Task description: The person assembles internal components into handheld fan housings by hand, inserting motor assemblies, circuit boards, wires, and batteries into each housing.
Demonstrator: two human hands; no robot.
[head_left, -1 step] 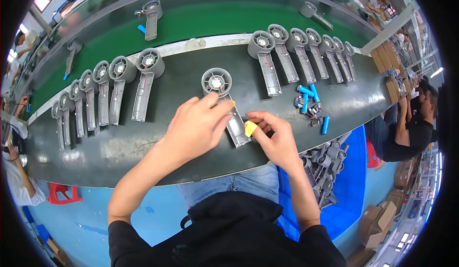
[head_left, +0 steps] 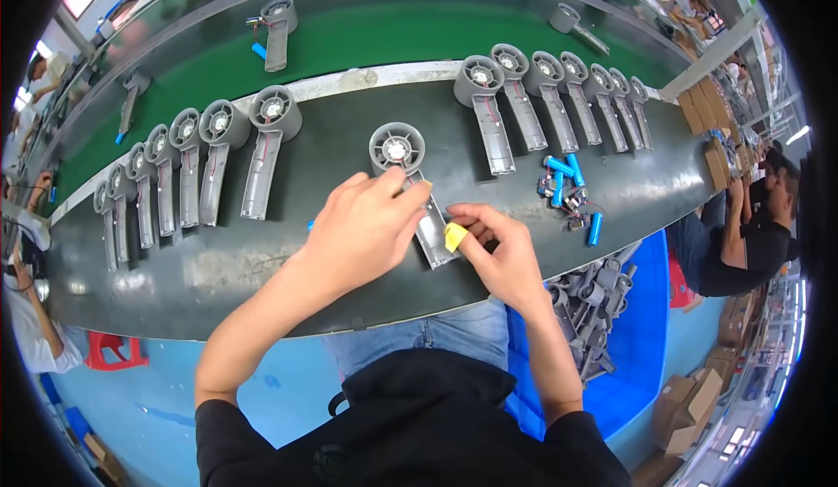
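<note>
A grey handheld-fan half shell [head_left: 436, 241] lies in front of me, its round fan head [head_left: 396, 148] pointing away and its open handle toward me. Over the upper part of the handle, my left hand [head_left: 367, 225] has its thumb and fingers pinched together. A small yellowish patch shows at those fingertips; whatever they hold is hidden. My right hand [head_left: 496, 247] is beside the handle's right edge with its fingers curled in. Yellow tape [head_left: 455, 236] is wrapped round its thumb. I cannot make out what is between these fingers.
Rows of similar fan shells stand left [head_left: 214, 164] and right [head_left: 489, 129] on the dark bench [head_left: 201, 282]. Blue batteries with circuit boards [head_left: 572, 192] lie at right. A blue bin [head_left: 642, 330] of grey parts sits below. Beyond runs a green conveyor [head_left: 393, 37]; a person [head_left: 755, 225] sits right.
My left hand has shifted very slightly at the fingertips over the handle. My right hand and the fan shell look almost unchanged.
</note>
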